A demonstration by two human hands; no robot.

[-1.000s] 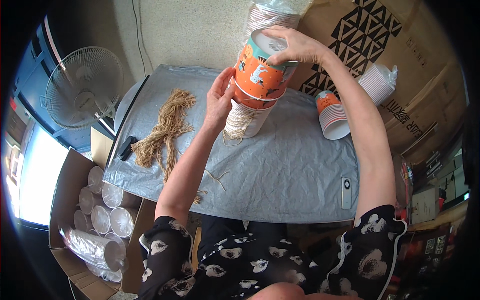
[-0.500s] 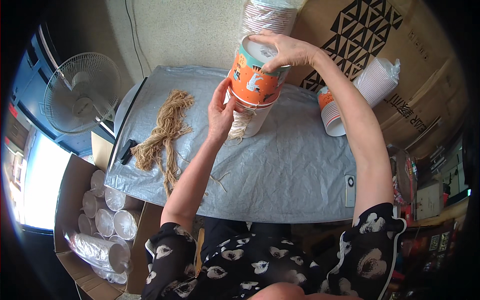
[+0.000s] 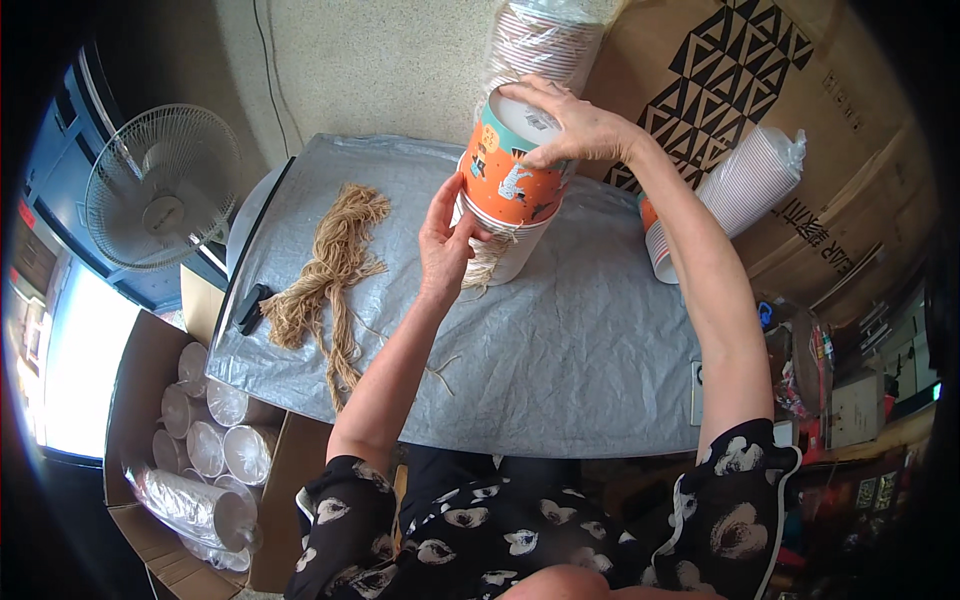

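Observation:
An orange and teal printed paper tub (image 3: 500, 176) sits upside down at the top of a stack of white paper tubs (image 3: 520, 258), near the back of the table. My right hand (image 3: 578, 122) grips its upturned base from above, thumb on the near side and fingers across the far edge. Lower down, my left hand (image 3: 445, 240) is closed about the rim on the left side, where the printed tub meets the stack. Thin tan strands (image 3: 484, 262) hang below the rim beside my left fingers. Part of the rim is hidden by those fingers.
A bundle of tan cord (image 3: 325, 265) lies on the grey-covered table (image 3: 560, 370), near a black object (image 3: 251, 308). Wrapped cup stacks stand behind (image 3: 543, 50) and at right (image 3: 750, 180). An open carton (image 3: 285, 500) holds several wrapped stacks at lower left. A fan (image 3: 163, 187) stands left.
My right forearm has swung a little to the left and now covers more of the tubs at right. Both hands keep their hold on the printed tub; the view has shifted slightly.

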